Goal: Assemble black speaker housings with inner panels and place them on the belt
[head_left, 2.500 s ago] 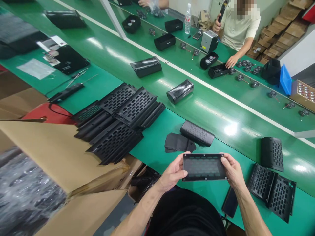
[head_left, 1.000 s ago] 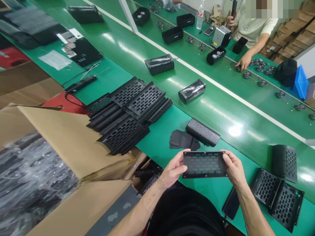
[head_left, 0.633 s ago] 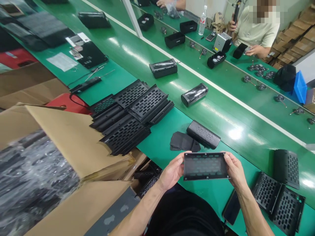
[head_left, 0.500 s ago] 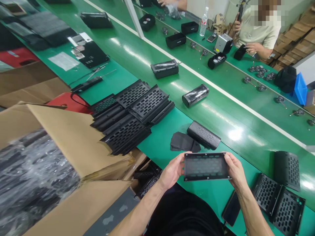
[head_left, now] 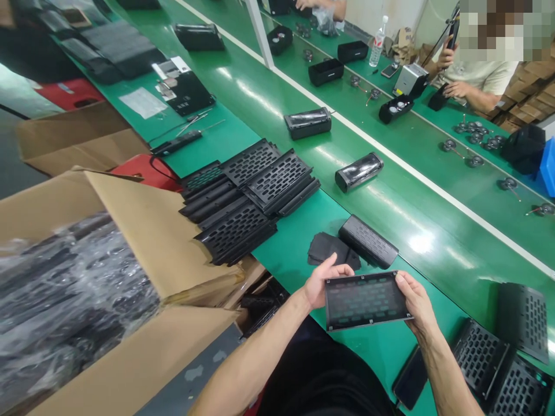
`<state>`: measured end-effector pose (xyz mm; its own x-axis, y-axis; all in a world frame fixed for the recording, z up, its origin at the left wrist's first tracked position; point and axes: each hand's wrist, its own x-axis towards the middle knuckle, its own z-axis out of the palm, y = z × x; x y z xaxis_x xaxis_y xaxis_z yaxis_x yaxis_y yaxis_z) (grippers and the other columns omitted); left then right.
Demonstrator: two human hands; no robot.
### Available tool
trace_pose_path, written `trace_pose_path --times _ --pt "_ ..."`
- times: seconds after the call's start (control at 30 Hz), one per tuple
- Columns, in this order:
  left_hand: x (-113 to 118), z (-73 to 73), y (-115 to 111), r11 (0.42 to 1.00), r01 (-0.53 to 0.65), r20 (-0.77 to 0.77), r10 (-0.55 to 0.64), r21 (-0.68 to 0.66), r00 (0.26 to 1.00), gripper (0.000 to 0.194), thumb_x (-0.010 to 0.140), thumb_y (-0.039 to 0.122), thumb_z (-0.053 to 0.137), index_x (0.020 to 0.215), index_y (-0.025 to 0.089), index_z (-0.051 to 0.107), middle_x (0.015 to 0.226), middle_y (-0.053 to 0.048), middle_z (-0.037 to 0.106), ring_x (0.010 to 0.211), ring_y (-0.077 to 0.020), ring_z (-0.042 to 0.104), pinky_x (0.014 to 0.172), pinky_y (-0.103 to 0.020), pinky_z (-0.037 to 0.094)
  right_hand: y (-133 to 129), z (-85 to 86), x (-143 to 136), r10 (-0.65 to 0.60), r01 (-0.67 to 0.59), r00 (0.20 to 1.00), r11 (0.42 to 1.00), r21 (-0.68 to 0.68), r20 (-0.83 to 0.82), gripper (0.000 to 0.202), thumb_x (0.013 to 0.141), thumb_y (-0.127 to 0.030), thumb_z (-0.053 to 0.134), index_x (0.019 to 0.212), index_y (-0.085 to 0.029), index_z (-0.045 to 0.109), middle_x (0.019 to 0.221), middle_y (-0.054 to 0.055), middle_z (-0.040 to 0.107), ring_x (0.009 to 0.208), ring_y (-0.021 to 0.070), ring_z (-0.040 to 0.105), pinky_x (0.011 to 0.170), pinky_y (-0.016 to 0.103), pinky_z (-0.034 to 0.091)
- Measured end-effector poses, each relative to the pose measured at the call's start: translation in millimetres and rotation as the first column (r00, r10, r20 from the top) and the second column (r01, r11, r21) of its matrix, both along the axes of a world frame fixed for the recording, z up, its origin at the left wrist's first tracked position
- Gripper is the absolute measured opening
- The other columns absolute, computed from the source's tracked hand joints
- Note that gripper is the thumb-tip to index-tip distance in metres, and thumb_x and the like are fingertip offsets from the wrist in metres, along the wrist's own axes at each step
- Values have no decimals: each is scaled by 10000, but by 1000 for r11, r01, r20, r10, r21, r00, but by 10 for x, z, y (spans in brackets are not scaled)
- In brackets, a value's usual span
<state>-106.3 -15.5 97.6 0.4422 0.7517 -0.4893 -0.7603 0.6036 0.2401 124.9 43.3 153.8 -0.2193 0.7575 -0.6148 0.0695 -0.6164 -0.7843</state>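
A black perforated speaker grille panel (head_left: 368, 303) with dark mesh behind its slots is held up before me, inner side facing up. My right hand (head_left: 414, 294) grips its right end, thumb on the rim. At the left end, my left hand (head_left: 321, 283) is against the edge, thumb and forefinger spread apart and off the face; its other fingers are partly hidden by the panel. Just beyond lie a stack of black mesh sheets (head_left: 332, 249) and a black speaker housing (head_left: 368, 240) with a slotted face.
More slotted panels (head_left: 243, 225) are piled at left, others (head_left: 481, 349) at right near a phone (head_left: 410, 375). An open carton (head_left: 130, 231) with plastic-wrapped parts stands left. Speaker housings (head_left: 359, 171) sit on the green conveyor (head_left: 407, 199). A person (head_left: 481, 81) works across it.
My left thumb has lifted from the panel and the fingers have spread. The panel's right hold persists, and it tilts slightly. The view has shifted left.
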Motion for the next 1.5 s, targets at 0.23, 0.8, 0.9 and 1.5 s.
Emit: trace_pose_path --times 0.23,0.8,0.9,1.5 --pt "73 -246 153 983 160 110 -150 -86 983 526 985 583 521 970 102 735 870 -85 759 702 -173 678 731 -282 487 51 9 -98 13 -13 1000 999 -35 -6 523 648 -655 878 774 -206 641 560 -35 561 467 116 478 460 226 406" --pt "110 -487 -48 960 218 107 -202 -176 974 361 871 429 724 993 91 755 797 -104 790 675 -239 725 749 -327 518 338 99 -99 473 -533 835 824 194 282 495 756 -479 821 1174 -242 699 1052 46 724 919 231 673 771 321 526" --pt "111 -451 -62 959 232 111 -216 -162 970 360 865 433 736 972 89 756 805 -109 789 676 -232 724 734 -315 515 369 121 -153 529 -649 752 698 302 394 432 785 -369 784 1195 -263 696 1139 48 729 1042 258 669 883 364 524" --pt "159 -385 -53 954 241 69 -233 -178 970 305 869 412 739 880 107 745 752 -72 767 613 -183 690 694 -286 498 335 159 -340 517 -712 696 582 392 498 51 823 -283 693 856 -253 717 869 21 751 822 233 701 762 341 523"
